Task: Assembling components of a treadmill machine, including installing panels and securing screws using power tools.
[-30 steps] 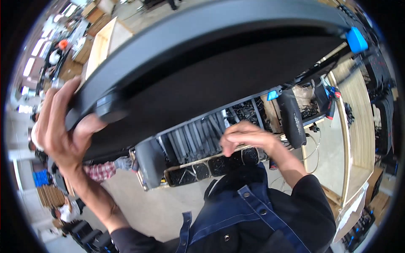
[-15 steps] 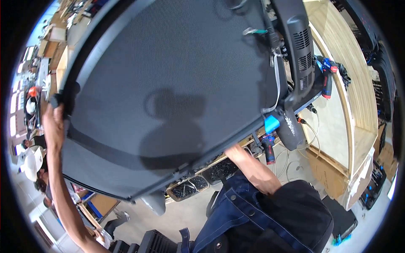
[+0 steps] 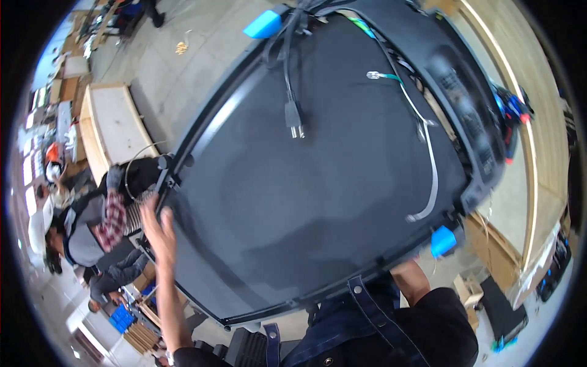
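A large black deck (image 3: 342, 183), which looks like a treadmill base with a dark flat belt surface, fills the middle in front of my body. My left hand (image 3: 160, 229) is at its left rail, fingers stretched out and apart, below a small round black foot (image 3: 164, 161). My right hand is mostly hidden beneath the near edge; only the wrist (image 3: 408, 276) shows next to a blue end cap (image 3: 444, 241). A black power cord with a pronged plug (image 3: 293, 119) and a pale flat cable (image 3: 433, 165) with a clear connector lie over the deck.
A wooden crate (image 3: 532, 140) stands close on the right, with a blue-and-red power tool (image 3: 513, 113) at its edge. Another wooden crate (image 3: 119, 122) is at the far left. A co-worker in a checked sleeve (image 3: 113, 214) is near the deck's left side.
The deck has turned and shifted right, bringing the power cord and a second blue cap into view. My left hand has left the corner foot and opened. My right hand has moved right, beneath the edge.
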Demonstrator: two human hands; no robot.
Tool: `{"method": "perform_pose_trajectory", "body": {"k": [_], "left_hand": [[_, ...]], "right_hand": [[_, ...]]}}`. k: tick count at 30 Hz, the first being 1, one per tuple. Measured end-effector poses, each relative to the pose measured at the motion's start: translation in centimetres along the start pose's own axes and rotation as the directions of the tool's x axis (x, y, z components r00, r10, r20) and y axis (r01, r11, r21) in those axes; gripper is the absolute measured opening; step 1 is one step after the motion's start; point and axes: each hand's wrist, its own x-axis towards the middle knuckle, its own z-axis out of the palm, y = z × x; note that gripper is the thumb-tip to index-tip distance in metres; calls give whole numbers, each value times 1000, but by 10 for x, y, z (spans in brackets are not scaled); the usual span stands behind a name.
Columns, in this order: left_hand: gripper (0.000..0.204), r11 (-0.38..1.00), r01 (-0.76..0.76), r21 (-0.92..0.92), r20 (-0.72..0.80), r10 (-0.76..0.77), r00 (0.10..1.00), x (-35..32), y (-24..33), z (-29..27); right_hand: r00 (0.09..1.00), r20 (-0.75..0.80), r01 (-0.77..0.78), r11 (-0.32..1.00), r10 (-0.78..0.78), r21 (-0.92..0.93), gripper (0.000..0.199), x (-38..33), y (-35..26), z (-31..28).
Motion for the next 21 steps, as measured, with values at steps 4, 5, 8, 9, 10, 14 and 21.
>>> {"method": "perform_pose_trajectory", "body": {"k": [4,5,8,9,10,14,21], "left_hand": [[52,987,139,84,115,-148,982,-151,61,18],[53,977,206,57,111,-211,971,-188,76,28],[53,859,512,-19,-20,-512,859,-274,124,62],[55,823,566,-44,-59,-568,821,-286,137,68],[55,810,585,-36,-76,-586,807,-287,143,66],[51,798,600,-59,-75,-603,794,-296,144,56],[45,814,569,-120,-119,-581,805,-294,143,53]], "right_hand": [[989,115,-95,995,98,-28,47,33,223,74],[982,157,-100,994,105,-38,47,15,221,64],[963,257,-59,995,77,-76,47,8,216,5],[960,274,-38,995,61,-90,47,9,218,1],[955,292,-22,994,52,-103,46,10,217,-1],[942,334,33,985,25,-167,46,27,211,-2],[930,367,143,939,-19,-314,46,66,189,23]]}}
